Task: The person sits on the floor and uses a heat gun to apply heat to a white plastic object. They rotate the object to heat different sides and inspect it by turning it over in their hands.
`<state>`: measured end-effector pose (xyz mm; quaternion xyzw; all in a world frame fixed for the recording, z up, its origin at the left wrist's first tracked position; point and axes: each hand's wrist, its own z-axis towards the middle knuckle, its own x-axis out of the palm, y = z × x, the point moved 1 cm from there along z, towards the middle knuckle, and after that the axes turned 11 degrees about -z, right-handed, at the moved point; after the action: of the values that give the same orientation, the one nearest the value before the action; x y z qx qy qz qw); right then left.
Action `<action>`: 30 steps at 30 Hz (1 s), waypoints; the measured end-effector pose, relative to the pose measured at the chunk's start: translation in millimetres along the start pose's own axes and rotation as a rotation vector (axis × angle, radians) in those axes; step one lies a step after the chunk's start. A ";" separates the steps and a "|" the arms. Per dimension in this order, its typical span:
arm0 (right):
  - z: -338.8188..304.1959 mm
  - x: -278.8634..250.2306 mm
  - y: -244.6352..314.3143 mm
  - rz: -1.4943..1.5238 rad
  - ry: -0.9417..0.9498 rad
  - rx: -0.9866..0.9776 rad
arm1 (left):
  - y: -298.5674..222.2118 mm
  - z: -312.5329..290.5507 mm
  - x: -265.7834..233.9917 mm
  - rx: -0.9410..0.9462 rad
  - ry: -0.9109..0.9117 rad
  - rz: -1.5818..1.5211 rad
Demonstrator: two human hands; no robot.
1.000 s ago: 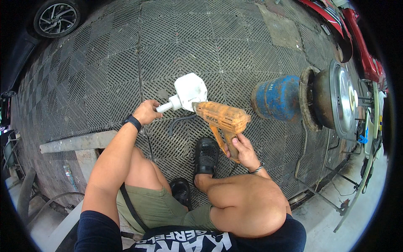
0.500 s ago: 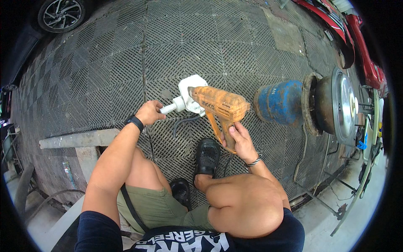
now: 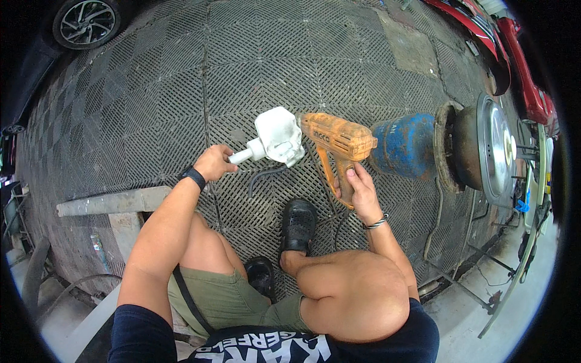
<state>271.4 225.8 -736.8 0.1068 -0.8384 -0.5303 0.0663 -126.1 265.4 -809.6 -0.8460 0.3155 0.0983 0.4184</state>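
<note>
My left hand (image 3: pixel 215 162) grips the narrow neck of a white plastic part (image 3: pixel 275 137) and holds it up above the grid floor. In my right hand (image 3: pixel 357 187) is the handle of an orange heat gun (image 3: pixel 336 138). The gun's nozzle points left, right against the wide end of the white part. A black cable (image 3: pixel 261 176) hangs below the two. My knees and black shoes (image 3: pixel 298 225) are underneath.
A black grid floor mat (image 3: pixel 181 78) covers the ground. A blue gas cylinder (image 3: pixel 404 145) lies on its side at the right, next to a round burner and metal pan (image 3: pixel 484 148). A concrete slab (image 3: pixel 109 201) lies at the left. A car wheel (image 3: pixel 83 23) is top left.
The heat gun has swung level, its nozzle now aimed left at the white part. Both hands have shifted a little to the right.
</note>
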 end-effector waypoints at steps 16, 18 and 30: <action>-8.1 -25.3 -22.6 -0.041 -0.034 0.075 | 6.7 7.7 3.7 0.017 0.026 0.011; -11.2 -24.3 -23.7 -0.017 -0.045 0.082 | 10.1 8.1 3.0 0.018 0.019 0.015; -53.8 -20.0 -34.5 -0.002 0.027 0.171 | 12.3 10.3 3.4 0.025 0.024 0.029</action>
<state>306.6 169.3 -744.9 0.1201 -0.8795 -0.4556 0.0678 -130.0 266.2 -825.6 -0.8371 0.3338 0.0902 0.4239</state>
